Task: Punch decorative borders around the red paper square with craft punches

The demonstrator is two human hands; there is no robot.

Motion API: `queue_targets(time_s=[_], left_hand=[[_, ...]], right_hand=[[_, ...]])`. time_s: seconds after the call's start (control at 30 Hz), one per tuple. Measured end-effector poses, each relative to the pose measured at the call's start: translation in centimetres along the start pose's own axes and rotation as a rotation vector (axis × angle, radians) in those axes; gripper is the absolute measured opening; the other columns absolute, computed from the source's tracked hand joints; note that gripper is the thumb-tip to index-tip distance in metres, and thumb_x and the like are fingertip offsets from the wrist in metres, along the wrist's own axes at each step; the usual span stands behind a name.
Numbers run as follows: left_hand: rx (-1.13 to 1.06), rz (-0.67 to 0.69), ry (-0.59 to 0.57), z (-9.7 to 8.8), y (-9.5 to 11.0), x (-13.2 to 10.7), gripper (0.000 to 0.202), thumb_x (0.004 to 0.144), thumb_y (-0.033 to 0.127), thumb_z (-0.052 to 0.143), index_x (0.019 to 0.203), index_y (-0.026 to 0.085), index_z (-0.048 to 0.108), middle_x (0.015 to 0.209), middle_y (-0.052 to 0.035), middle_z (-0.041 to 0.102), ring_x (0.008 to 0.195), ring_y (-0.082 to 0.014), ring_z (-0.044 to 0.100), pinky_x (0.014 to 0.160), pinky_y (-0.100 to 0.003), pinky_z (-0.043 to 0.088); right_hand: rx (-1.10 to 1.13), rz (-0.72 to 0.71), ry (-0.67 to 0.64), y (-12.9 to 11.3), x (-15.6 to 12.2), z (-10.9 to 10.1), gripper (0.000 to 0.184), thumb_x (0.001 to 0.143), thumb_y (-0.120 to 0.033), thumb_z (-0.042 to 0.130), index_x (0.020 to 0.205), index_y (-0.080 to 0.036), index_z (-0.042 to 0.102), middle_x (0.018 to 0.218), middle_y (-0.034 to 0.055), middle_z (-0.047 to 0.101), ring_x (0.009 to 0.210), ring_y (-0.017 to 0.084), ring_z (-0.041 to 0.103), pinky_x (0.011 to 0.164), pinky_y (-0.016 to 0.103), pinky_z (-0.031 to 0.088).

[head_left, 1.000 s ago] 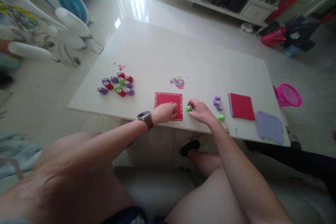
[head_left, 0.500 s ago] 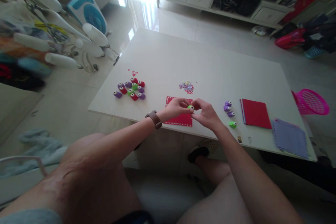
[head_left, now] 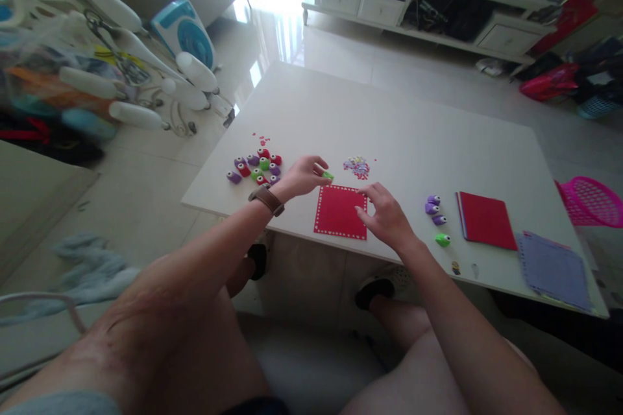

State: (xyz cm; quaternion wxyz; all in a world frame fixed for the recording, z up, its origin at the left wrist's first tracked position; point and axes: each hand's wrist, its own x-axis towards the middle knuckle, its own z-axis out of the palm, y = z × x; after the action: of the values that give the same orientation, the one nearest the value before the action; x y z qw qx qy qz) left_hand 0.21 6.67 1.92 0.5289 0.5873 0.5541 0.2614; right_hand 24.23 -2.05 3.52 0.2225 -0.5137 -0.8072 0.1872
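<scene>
My left hand (head_left: pixel 306 175), with a watch on its wrist, pinches a small green one-eyed figure (head_left: pixel 328 176) just beyond the far edge of a red square sheet (head_left: pixel 341 213). Small pale shapes line the border of this sheet. Over the sheet's right edge hovers my right hand (head_left: pixel 385 213), its thumb and fingers apart and nothing between them. A group of similar red, purple and green figures (head_left: pixel 243 170) lies left of my left hand. Behind the sheet is a small pile of tiny coloured pieces (head_left: pixel 357 167).
To the right lie several purple figures (head_left: pixel 432 209), another green figure (head_left: pixel 442 240), a red square stack (head_left: pixel 487 220) and greyish-purple sheets (head_left: pixel 555 269). Tiny red pieces (head_left: pixel 263 141) are at the left. A pink basket (head_left: pixel 591 201) stands beyond the white table's (head_left: pixel 413 117) right edge.
My left hand has carried the green figure left and away from me, off the red sheet. My right hand has let go and separated from it. The view has shifted slightly.
</scene>
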Motion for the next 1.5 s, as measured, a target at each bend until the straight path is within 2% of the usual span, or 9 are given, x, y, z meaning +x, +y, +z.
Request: queue_targets(time_s=[0.13, 0.27, 0.53, 0.77, 0.93, 1.13, 1.3, 1.4, 1.5], left_hand=[[0.337, 0.045, 0.195, -3.8, -0.2, 0.3, 0.023, 0.08, 0.021, 0.078, 0.103, 0.015, 0.076, 0.094, -0.0084, 0.076, 0.085, -0.018, 0.069, 0.08, -0.033, 0.056], [0.468, 0.039, 0.208, -5.1, -1.5, 0.3, 0.019, 0.083, 0.022, 0.074, 0.101, 0.016, 0.079, 0.091, -0.008, 0.076, 0.086, -0.0193, 0.069, 0.083, -0.033, 0.056], [0.679, 0.031, 0.151, -4.4, -4.2, 0.8, 0.025, 0.092, 0.026, 0.063, 0.111, 0.017, 0.077, 0.107, -0.0114, 0.078, 0.097, -0.0213, 0.07, 0.092, -0.033, 0.053], [0.835, 0.158, 0.233, -3.5, -3.0, -0.1, 0.031, 0.092, 0.019, 0.053, 0.114, 0.018, 0.074, 0.121, -0.0125, 0.069, 0.109, -0.0248, 0.066, 0.099, -0.037, 0.051], [0.883, 0.09, 0.177, -2.6, -2.7, 0.1, 0.027, 0.089, 0.019, 0.054, 0.107, 0.017, 0.074, 0.112, -0.0126, 0.069, 0.098, -0.026, 0.067, 0.089, -0.037, 0.052], [0.987, 0.022, 0.251, -3.2, -2.7, 0.6, 0.029, 0.092, 0.028, 0.055, 0.112, 0.017, 0.074, 0.12, -0.0147, 0.066, 0.1, -0.0285, 0.066, 0.091, -0.04, 0.051], [1.013, 0.147, 0.178, -0.4, -0.8, -1.1, 0.03, 0.095, 0.029, 0.052, 0.111, 0.016, 0.073, 0.117, -0.0139, 0.065, 0.104, -0.0287, 0.065, 0.093, -0.04, 0.05], [0.939, 0.293, -0.035, 2.9, 0.0, -2.8, 0.024, 0.093, 0.024, 0.052, 0.106, 0.017, 0.071, 0.112, -0.0123, 0.066, 0.1, -0.0256, 0.065, 0.091, -0.038, 0.052], [0.859, 0.458, -0.253, 5.8, -0.1, -4.4, 0.019, 0.092, 0.023, 0.057, 0.105, 0.019, 0.069, 0.119, -0.0123, 0.065, 0.109, -0.0253, 0.063, 0.097, -0.037, 0.052]], right_hand=[[-0.018, -0.017, -0.052, -0.2, -0.5, 0.1, 0.023, 0.089, -0.013, 0.059, 0.11, -0.024, 0.063, 0.111, 0.01, 0.063, 0.11, 0.028, 0.062, 0.101, 0.042, 0.051], [-0.03, -0.017, -0.087, -0.6, -0.7, 0.1, 0.019, 0.091, -0.013, 0.058, 0.105, -0.023, 0.064, 0.111, 0.0101, 0.064, 0.109, 0.028, 0.062, 0.1, 0.042, 0.051], [-0.04, -0.04, -0.137, -0.7, -1.0, 0.3, 0.015, 0.091, -0.013, 0.058, 0.099, -0.023, 0.065, 0.11, 0.0104, 0.065, 0.109, 0.028, 0.061, 0.099, 0.042, 0.051], [-0.048, -0.05, -0.194, 0.0, -1.0, 0.3, 0.014, 0.091, -0.011, 0.056, 0.094, -0.022, 0.065, 0.108, 0.0104, 0.064, 0.106, 0.027, 0.061, 0.096, 0.041, 0.051], [-0.06, -0.034, -0.212, 0.7, -1.4, 0.2, 0.013, 0.091, -0.011, 0.058, 0.093, -0.023, 0.064, 0.107, 0.0091, 0.064, 0.106, 0.025, 0.06, 0.097, 0.038, 0.05], [-0.144, 0.099, -0.24, 2.7, -1.9, -0.8, 0.01, 0.093, -0.019, 0.059, 0.097, -0.023, 0.067, 0.11, 0.0094, 0.067, 0.108, 0.025, 0.061, 0.098, 0.038, 0.049], [-0.349, 0.457, -0.112, 7.8, -3.1, -4.8, 0.015, 0.089, -0.025, 0.062, 0.099, -0.021, 0.072, 0.112, 0.0123, 0.069, 0.103, 0.028, 0.064, 0.093, 0.041, 0.05], [-0.469, 0.697, -0.087, 10.8, -4.4, -6.9, 0.022, 0.088, -0.027, 0.06, 0.104, -0.018, 0.073, 0.115, 0.0184, 0.067, 0.098, 0.033, 0.065, 0.086, 0.044, 0.051], [-0.482, 0.789, -0.146, 12.3, -5.4, -7.4, 0.028, 0.086, -0.027, 0.06, 0.109, -0.016, 0.072, 0.116, 0.0206, 0.065, 0.095, 0.033, 0.066, 0.083, 0.045, 0.052]])
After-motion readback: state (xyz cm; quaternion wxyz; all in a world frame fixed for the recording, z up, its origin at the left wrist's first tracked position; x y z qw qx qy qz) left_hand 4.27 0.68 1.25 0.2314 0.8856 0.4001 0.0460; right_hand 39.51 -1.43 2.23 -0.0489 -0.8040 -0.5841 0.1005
